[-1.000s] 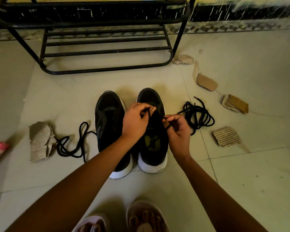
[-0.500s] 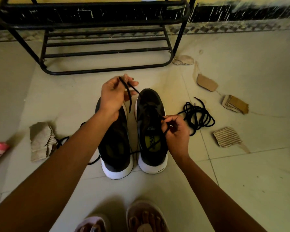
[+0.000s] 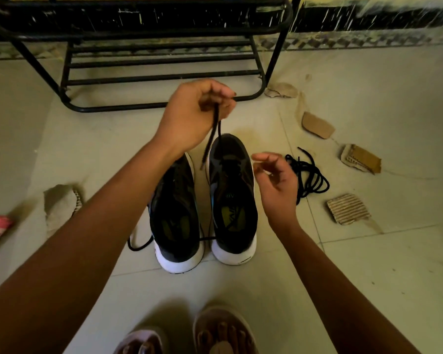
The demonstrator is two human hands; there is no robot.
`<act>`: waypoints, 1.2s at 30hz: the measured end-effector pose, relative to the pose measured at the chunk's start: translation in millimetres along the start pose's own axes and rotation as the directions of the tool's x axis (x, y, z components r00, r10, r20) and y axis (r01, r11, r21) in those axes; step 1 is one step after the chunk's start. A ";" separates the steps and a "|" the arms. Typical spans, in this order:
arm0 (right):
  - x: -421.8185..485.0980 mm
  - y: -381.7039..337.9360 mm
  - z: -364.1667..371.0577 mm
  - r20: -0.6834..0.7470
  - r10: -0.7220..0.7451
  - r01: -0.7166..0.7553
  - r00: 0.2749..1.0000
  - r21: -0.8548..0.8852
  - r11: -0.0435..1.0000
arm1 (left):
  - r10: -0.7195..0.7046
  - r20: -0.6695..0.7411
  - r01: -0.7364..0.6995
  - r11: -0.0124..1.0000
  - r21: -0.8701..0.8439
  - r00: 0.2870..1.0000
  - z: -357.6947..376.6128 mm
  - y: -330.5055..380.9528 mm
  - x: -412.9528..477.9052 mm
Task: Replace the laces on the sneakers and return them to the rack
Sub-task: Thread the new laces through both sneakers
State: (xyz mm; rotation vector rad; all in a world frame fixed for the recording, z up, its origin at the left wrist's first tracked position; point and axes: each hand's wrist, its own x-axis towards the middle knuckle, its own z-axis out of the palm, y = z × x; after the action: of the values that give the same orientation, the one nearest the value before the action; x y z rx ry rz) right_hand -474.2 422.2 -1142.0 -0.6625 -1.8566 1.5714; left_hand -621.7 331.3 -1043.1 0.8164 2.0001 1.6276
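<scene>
While my left hand (image 3: 192, 116) pinches one end of the black lace (image 3: 211, 141) above the right sneaker (image 3: 232, 200) and my right hand (image 3: 276, 185) hovers with fingers loosely spread and empty, I judge the lacing barely begun, with that shoe and the left sneaker (image 3: 175, 213) on the floor, not yet on the rack (image 3: 164, 77).

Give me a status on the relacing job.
Done: little that shows; the right sneaker seems to carry only a few crossings near the toe, the left sneaker looks unlaced where visible. In hand: the left hand pinches a black lace raised above the toes; the right hand hangs open beside it. Left: threading both shoes, using the coiled lace on the floor, then setting the pair on the rack.
</scene>
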 end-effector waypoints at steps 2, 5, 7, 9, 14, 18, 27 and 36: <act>14.6 -5.6 1.6 0.021 0.040 -0.037 0.999 -0.123 0.992 | 0.011 0.001 -0.011 1.000 -0.028 1.000 5.9 2.3 -2.2; 30.3 -1.4 -1.3 0.158 0.148 -0.094 0.976 -0.304 0.948 | 0.005 -0.107 -0.016 0.995 -0.101 0.994 3.5 7.1 -1.0; 31.4 4.8 -3.7 0.196 0.175 -0.092 0.965 -0.371 0.924 | -0.018 -0.127 0.007 0.996 -0.084 0.992 -2.5 8.9 1.1; 28.6 10.2 -3.5 0.222 0.201 -0.094 0.954 -0.417 0.904 | -0.042 -0.091 0.043 0.999 0.016 0.995 -9.0 8.6 1.6; 22.1 17.5 -3.7 0.194 0.172 -0.067 0.966 -0.454 0.888 | -0.350 0.259 0.255 0.906 0.339 0.900 -21.2 4.8 -4.0; 24.5 19.1 -4.9 0.218 0.123 -0.008 0.968 -0.464 0.886 | -0.632 0.431 0.375 0.752 0.543 0.644 -9.5 -12.7 -9.4; 24.8 15.1 -2.9 0.276 0.097 0.035 0.956 -0.436 0.899 | -0.360 0.302 0.010 0.657 0.754 0.883 23.4 -57.6 -19.6; 19.8 22.3 -2.0 0.242 0.142 -0.050 0.960 -0.352 0.935 | -0.296 0.245 0.011 0.658 0.753 0.923 35.3 -65.6 -18.4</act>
State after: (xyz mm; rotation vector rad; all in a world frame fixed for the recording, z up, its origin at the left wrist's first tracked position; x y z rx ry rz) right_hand -486.7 441.5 -1161.1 -0.7335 -2.3654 1.4653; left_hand -596.2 335.3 -1115.4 1.0666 2.3649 0.4412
